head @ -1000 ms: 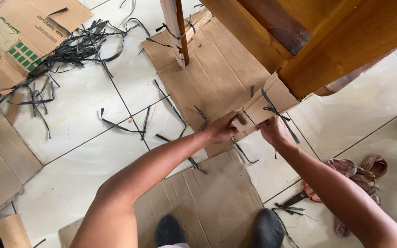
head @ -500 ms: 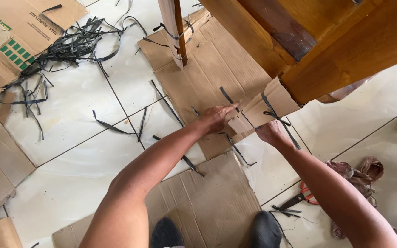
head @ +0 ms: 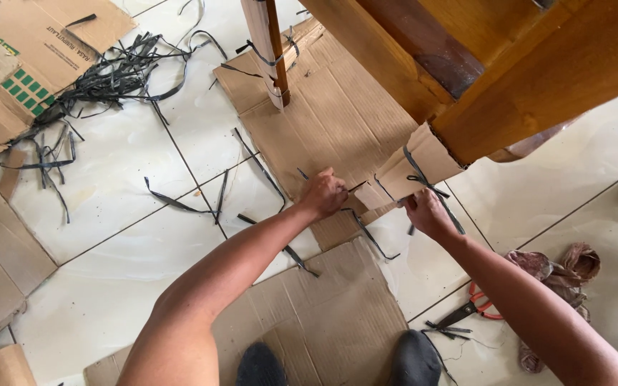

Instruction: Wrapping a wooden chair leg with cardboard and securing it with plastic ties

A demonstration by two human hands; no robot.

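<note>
A wooden furniture leg (head: pixel 509 93) stands over the tiled floor, its lower end wrapped in brown cardboard (head: pixel 416 168) tied with a black plastic strap (head: pixel 420 179). My left hand (head: pixel 323 193) is closed on one end of a thin black strap (head: pixel 359 214) just left of the wrap. My right hand (head: pixel 427 213) grips the other end below the wrap, beside the leg's foot. A second leg (head: pixel 270 50), also cardboard-wrapped and strapped, stands further back.
Flat cardboard sheets (head: pixel 337 121) lie under the legs and by my feet (head: pixel 413 357). Several black strap offcuts (head: pixel 116 71) litter the tiles at upper left near a printed box (head: pixel 16 64). Red-handled scissors (head: pixel 477 304) and a crumpled cloth (head: pixel 563 268) lie at right.
My left hand drew back from the cardboard flap and closed into a fist on the strap. My right hand stayed under the wrap, holding its end.
</note>
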